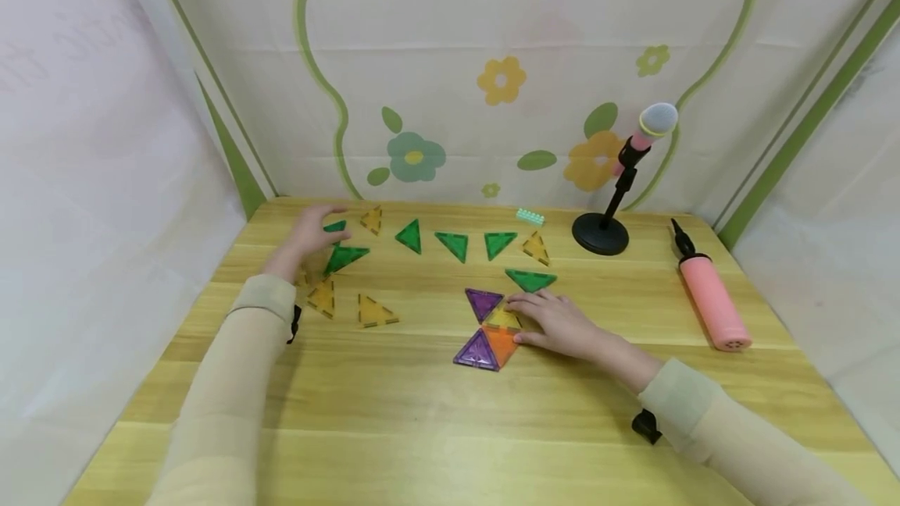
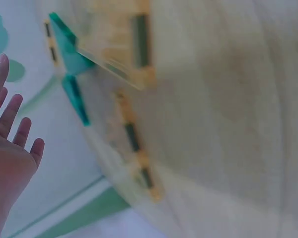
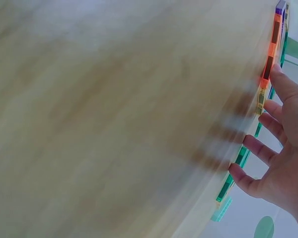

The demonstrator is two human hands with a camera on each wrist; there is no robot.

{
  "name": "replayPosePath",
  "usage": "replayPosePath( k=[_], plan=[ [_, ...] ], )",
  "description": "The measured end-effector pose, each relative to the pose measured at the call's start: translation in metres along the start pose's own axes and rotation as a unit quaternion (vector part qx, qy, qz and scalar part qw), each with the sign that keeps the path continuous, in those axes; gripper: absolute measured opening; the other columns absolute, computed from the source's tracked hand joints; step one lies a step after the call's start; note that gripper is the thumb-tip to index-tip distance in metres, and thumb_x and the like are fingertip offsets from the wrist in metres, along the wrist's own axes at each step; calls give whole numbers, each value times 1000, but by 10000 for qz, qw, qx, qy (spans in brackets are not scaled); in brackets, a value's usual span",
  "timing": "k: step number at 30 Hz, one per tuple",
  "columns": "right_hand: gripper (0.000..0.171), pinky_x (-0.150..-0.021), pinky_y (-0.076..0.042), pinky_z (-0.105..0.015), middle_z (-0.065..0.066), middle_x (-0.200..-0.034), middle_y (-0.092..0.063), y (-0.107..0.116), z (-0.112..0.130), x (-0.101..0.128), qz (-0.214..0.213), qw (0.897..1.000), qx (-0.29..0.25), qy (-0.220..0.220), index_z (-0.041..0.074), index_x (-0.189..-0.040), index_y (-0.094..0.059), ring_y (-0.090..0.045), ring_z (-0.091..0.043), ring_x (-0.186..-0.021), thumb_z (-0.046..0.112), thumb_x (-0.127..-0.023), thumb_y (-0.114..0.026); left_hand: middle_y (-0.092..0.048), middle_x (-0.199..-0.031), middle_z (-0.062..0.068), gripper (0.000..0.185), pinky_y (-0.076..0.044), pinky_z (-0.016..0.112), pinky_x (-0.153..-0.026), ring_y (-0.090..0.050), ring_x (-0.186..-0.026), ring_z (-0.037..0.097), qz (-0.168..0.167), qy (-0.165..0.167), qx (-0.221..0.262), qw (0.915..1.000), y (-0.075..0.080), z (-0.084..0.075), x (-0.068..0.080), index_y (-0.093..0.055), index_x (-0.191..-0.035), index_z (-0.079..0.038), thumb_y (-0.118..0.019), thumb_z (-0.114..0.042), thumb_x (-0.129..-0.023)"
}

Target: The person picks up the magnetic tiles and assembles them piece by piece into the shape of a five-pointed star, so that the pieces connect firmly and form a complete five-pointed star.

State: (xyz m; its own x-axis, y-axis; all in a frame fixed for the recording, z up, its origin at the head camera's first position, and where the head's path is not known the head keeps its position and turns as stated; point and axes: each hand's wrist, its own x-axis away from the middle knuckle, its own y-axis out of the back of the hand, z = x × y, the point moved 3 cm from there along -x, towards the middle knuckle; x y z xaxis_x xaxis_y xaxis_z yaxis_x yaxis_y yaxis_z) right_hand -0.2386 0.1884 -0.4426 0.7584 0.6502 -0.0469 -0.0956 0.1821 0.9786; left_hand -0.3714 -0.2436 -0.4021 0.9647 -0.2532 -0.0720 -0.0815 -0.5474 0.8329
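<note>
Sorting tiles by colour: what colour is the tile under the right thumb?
Orange tile, clearest in the head view.

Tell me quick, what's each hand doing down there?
Left hand open, touching a green triangle. Right hand open, resting flat on the joined tiles. Nothing blocking.

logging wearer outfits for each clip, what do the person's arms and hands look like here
Both arms wear long, snug beige sleeves ending in ribbed cuffs at the wrists. A small black strap or clip shows beside each cuff, likely the wrist camera mounts. The left hand and right hand are bare: no gloves, rings or watch visible.
</note>
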Motion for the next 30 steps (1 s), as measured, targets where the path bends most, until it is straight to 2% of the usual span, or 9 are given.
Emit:
replayPosePath(
  k=[5, 8, 16, 23, 27, 30],
  plan=[
    [54, -89, -41, -55, 1, -140, -49, -5, 0, 2, -48, 10000, 31, 29, 18, -134, -54, -44, -27, -124, 47, -88, -61, -34, -147, 22, 61, -12, 64, -107, -21, -134, 47, -33, 535, -204, 9984, -4, 22, 7, -39, -143, -5, -65, -24, -91],
    [54, -88, -42, -55, 0, -140, -49, -7, 0, 3, -53, 9999, 56, 74, 18, -134, -54, -44, -27, -124, 47, -89, -61, -33, -146, 24, 62, -12, 65, -105, -20, -133, 48, 4, 768, -218, 9968, -9, 32, 9, -37, -144, -5, -63, -25, -92],
    [54, -89, -42, -54, 0, -140, -49, -4, -1, 3, -124, 9999, 49, 78, 18, -134, -53, -44, -26, -124, 47, -88, -61, -33, -145, 27, 62, -15, 63, -102, -21, -131, 48, 74, 1160, -427, 9923, -17, 41, 3, -32, -146, -6, -57, -31, -95],
    [55, -90, -41, -54, 0, -140, -49, -3, -1, 2, -61, 10000, -14, 31, 19, -135, -53, -44, -26, -124, 47, -89, -61, -35, -143, 30, 62, -18, 62, -101, -27, -128, 50, 77, 1235, -492, 9911, -18, 41, 0, -35, -144, -1, -58, -29, -94],
    [54, -89, -41, -54, 0, -140, -49, -3, -2, 2, -79, 10000, -6, 27, 19, -135, -53, -44, -25, -124, 46, -89, -61, -32, -143, 33, 65, -21, 64, -101, -28, -127, 52, -61, 1218, -562, 9909, -17, 40, 0, -35, -143, 0, -62, -29, -92],
    [54, -90, -41, -55, 0, -140, -49, -3, -1, 2, -69, 10000, -12, 41, 18, -135, -53, -43, -26, -124, 46, -89, -61, -29, -142, 35, 65, -26, 63, -101, -32, -124, 51, -225, 1235, -429, 9912, -16, 40, 0, -38, -142, 1, -66, -27, -89]
  ],
)
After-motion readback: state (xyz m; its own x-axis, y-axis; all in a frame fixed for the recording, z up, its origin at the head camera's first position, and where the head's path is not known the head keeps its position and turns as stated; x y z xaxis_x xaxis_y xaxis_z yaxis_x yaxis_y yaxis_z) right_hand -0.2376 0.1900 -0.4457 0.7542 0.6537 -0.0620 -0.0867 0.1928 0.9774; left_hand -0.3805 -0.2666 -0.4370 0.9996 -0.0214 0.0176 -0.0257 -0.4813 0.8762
